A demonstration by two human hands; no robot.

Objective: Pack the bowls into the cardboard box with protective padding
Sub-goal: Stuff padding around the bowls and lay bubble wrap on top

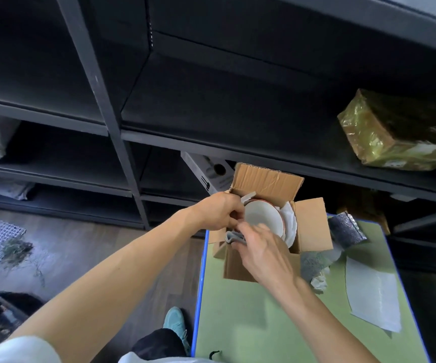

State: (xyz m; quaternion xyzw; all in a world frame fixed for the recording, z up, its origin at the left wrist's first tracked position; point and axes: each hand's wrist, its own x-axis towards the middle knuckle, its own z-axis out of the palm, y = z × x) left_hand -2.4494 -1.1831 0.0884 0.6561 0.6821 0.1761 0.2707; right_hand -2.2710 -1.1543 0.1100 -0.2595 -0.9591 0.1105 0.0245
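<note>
Right hand [261,247] and left hand [219,210] both pinch grey foam padding [233,237] at the cardboard box [240,265] rim. Bowl [264,218] stands on edge inside: ceramic we judge, brittle, slick; take rims with 2 hands.

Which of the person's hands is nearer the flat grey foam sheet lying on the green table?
Right. The right hand is at the box's near side, closer to the foam sheet; the left hand is at its far-left edge.
</note>
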